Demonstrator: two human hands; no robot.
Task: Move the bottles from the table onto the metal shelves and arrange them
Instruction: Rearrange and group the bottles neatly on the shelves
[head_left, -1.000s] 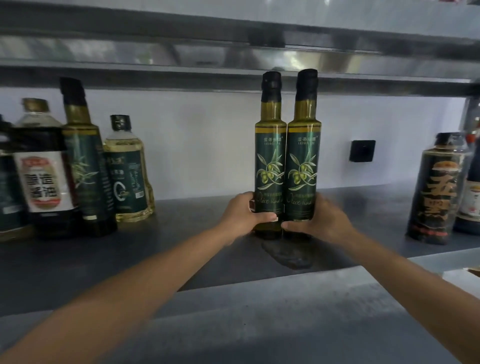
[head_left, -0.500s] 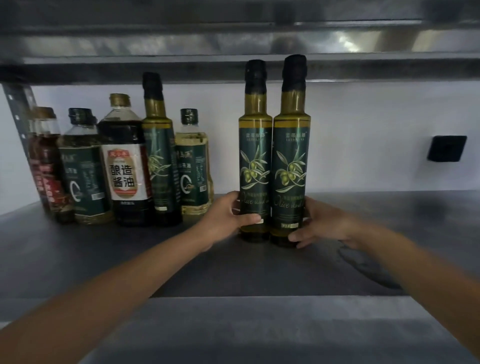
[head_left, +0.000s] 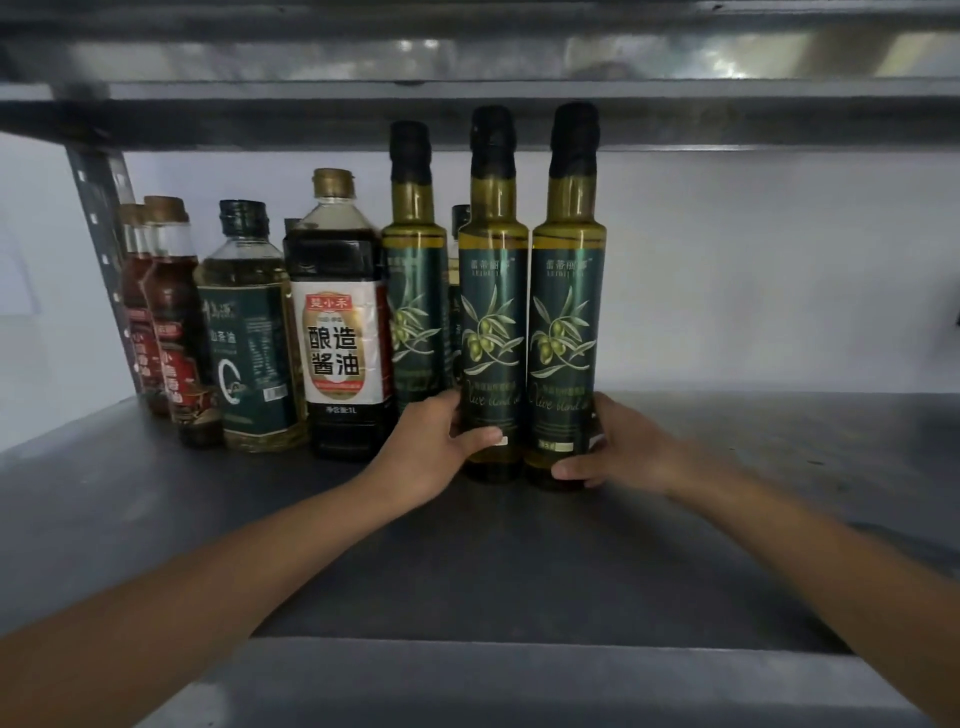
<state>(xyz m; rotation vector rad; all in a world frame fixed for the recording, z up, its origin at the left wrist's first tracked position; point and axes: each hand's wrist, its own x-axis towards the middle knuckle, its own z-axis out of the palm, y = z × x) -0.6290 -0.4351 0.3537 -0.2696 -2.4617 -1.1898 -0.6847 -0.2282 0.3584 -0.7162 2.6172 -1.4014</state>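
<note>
Head view. We saw both arms reaching onto the metal shelf (head_left: 779, 467). Left hand (head_left: 426, 452) gripped the left oil bottle (head_left: 492, 322) low down, thumb across its front. Right hand (head_left: 628, 452) had its fingers curled round the base of the right oil bottle (head_left: 566, 322). Both bottles stood upright on the shelf, side by side. Just left of them stood a third oil bottle (head_left: 415, 291) and a soy sauce bottle (head_left: 337, 332).

We face a plain white wall (head_left: 753, 270). At ten o'clock stands a grey perforated metal upright (head_left: 101, 208); along twelve, the grey steel upper shelf (head_left: 467, 57) carries blurred highlights, likely reflected light.
</note>
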